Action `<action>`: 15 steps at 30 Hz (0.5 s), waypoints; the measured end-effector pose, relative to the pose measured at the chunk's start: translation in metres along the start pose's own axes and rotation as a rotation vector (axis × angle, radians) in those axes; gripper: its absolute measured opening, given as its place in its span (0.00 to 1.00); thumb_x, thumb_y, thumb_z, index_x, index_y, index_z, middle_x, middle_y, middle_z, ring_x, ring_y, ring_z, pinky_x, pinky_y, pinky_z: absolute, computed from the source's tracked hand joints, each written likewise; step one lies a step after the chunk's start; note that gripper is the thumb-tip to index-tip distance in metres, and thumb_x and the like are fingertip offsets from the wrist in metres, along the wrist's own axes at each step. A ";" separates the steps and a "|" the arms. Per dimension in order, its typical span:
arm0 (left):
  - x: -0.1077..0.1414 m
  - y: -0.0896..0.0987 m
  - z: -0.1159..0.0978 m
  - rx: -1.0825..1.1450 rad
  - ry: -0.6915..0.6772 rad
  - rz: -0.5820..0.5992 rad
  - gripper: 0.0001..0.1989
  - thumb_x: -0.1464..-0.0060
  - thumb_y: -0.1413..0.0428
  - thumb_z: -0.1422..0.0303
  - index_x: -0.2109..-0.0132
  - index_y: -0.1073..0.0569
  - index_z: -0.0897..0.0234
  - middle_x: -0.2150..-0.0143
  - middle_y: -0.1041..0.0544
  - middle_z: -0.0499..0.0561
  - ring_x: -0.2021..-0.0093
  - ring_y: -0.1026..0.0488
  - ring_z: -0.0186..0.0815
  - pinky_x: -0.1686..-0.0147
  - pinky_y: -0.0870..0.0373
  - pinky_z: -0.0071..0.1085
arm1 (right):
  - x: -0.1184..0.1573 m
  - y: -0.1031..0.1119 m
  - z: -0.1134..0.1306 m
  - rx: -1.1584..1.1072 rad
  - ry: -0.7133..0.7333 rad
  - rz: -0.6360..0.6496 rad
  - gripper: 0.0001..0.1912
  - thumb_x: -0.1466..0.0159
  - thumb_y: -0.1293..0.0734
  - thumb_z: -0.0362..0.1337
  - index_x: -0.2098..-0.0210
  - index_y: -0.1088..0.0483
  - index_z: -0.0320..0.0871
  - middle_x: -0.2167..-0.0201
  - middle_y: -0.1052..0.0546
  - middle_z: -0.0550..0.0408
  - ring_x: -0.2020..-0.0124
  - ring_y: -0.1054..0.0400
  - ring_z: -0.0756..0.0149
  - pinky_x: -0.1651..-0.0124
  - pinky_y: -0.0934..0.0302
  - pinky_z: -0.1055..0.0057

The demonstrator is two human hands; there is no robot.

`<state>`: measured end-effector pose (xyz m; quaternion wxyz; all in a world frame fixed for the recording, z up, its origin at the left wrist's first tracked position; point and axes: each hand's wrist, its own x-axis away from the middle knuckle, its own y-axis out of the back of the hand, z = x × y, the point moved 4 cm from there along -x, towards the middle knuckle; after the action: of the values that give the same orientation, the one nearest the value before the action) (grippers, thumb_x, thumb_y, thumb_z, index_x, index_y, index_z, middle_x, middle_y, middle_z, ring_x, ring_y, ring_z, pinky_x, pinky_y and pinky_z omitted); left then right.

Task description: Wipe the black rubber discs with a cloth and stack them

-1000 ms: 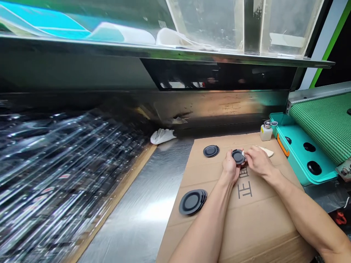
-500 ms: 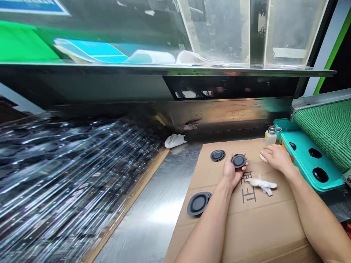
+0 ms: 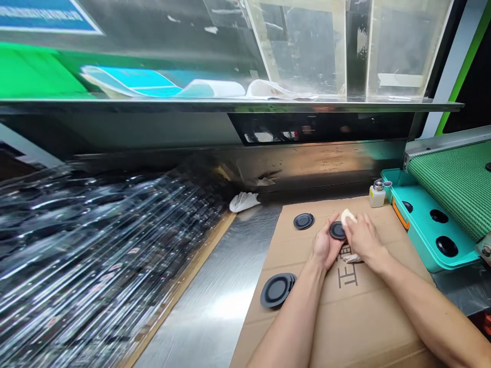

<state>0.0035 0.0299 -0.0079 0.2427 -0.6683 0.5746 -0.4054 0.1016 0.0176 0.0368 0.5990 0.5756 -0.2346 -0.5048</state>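
My left hand point(image 3: 324, 248) is closed around the edge of a small black round disc-shaped part point(image 3: 337, 230) with a raised ring, held above the cardboard. My right hand point(image 3: 365, 239) pinches a small off-white pad point(image 3: 347, 216) at the upper right of that part; whether the pad touches it I cannot tell. A white crumpled cloth point(image 3: 352, 259) lies under my right hand, partly hidden by it. To the left, one black disc part point(image 3: 304, 221) rests near the far edge of the cardboard, and a larger one point(image 3: 277, 290) lies beside my left forearm.
The cardboard sheet point(image 3: 368, 317) covers the metal bench. At right stand a white pump bottle point(image 3: 377, 194), a teal tray point(image 3: 425, 245) with black domed pieces and a green conveyor belt point(image 3: 452, 174). Clear plastic trays point(image 3: 115, 255) are stacked at left; a white glove point(image 3: 244, 202) lies behind.
My right hand has picked up the off-white pad from the cardboard near the bottle and brought it left to the disc part. My left hand has shifted slightly right, still holding the part.
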 end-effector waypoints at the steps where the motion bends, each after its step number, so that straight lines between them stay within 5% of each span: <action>1: 0.000 0.000 0.000 -0.001 0.002 -0.007 0.18 0.33 0.55 0.64 0.42 0.30 0.64 0.55 0.21 0.58 0.58 0.22 0.39 0.53 0.25 0.40 | 0.000 0.000 0.000 0.012 0.008 -0.005 0.15 0.30 0.39 0.40 0.51 0.25 0.43 0.57 0.28 0.41 0.53 0.37 0.52 0.54 0.39 0.61; 5: -0.003 0.003 0.001 -0.014 0.028 -0.026 0.17 0.33 0.54 0.64 0.42 0.31 0.64 0.55 0.21 0.59 0.59 0.22 0.39 0.54 0.24 0.39 | -0.003 0.001 -0.009 0.028 0.111 0.015 0.13 0.30 0.38 0.41 0.53 0.25 0.45 0.58 0.27 0.43 0.55 0.36 0.55 0.54 0.39 0.63; 9: 0.002 0.002 -0.004 -0.027 0.016 0.004 0.18 0.33 0.55 0.65 0.40 0.34 0.64 0.49 0.23 0.65 0.57 0.21 0.43 0.59 0.24 0.41 | -0.012 0.007 -0.047 0.072 -0.084 0.003 0.13 0.30 0.39 0.41 0.55 0.24 0.44 0.60 0.26 0.43 0.55 0.35 0.54 0.52 0.41 0.62; 15: 0.012 -0.006 -0.009 -0.020 0.101 0.056 0.20 0.35 0.54 0.63 0.38 0.37 0.59 0.42 0.27 0.65 0.54 0.21 0.49 0.60 0.24 0.48 | -0.014 0.002 -0.080 0.033 -0.170 0.009 0.16 0.31 0.39 0.45 0.51 0.25 0.46 0.57 0.26 0.45 0.51 0.34 0.55 0.51 0.42 0.63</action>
<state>-0.0004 0.0210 0.0051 0.2180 -0.6331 0.6088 -0.4256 0.1660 0.0659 0.0248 0.5695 0.5395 -0.2953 -0.5453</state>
